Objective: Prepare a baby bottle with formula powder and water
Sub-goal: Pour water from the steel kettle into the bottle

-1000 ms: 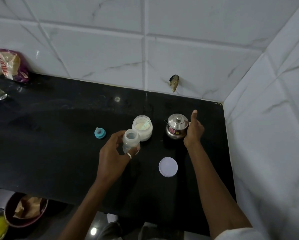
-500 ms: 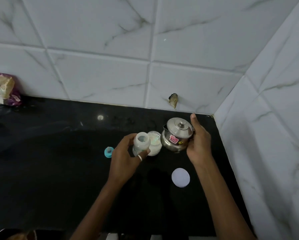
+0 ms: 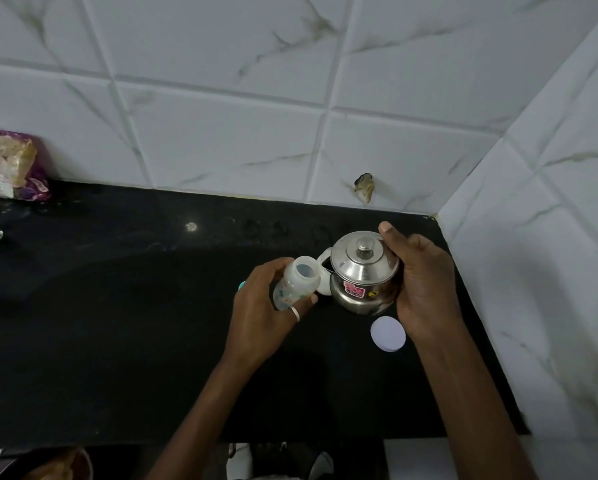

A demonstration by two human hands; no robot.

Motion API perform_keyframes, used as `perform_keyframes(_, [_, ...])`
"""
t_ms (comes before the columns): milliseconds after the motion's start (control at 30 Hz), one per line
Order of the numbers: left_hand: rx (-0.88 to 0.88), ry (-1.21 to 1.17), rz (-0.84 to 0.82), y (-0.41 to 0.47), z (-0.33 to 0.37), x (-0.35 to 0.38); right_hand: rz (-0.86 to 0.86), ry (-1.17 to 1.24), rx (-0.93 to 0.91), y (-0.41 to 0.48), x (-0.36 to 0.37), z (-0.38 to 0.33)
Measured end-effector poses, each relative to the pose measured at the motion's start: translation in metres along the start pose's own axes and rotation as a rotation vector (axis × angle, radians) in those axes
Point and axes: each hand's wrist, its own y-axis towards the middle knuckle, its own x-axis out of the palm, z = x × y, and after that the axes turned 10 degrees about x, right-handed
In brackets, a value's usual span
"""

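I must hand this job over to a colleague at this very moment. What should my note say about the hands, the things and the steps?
Left hand: grips the open baby bottle, tilted, mouth toward the steel pot.
Right hand: grips the steel pot, lid on, spout next to the bottle.
On the black counter: the powder jar, mostly hidden behind both; its white lid by the right wrist; a teal piece peeking out behind the left hand.
Done: bottle and jar are opened. Whether powder is in the bottle cannot be told.
Left: probably pour water, add powder if missing, close the bottle.
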Motion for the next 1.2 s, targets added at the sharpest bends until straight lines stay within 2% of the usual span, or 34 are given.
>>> perform_keyframes(533, [0.003, 0.005, 0.077, -0.002, 0.008, 0.008, 0.013, -0.272, -0.216, -0.003, 0.013, -0.027])
perform_keyframes(1200, [-0.023, 0.058, 0.059, 0.001, 0.002, 0.017, -0.011, -0.423, -0.330, 0.000, 0.019, -0.044])
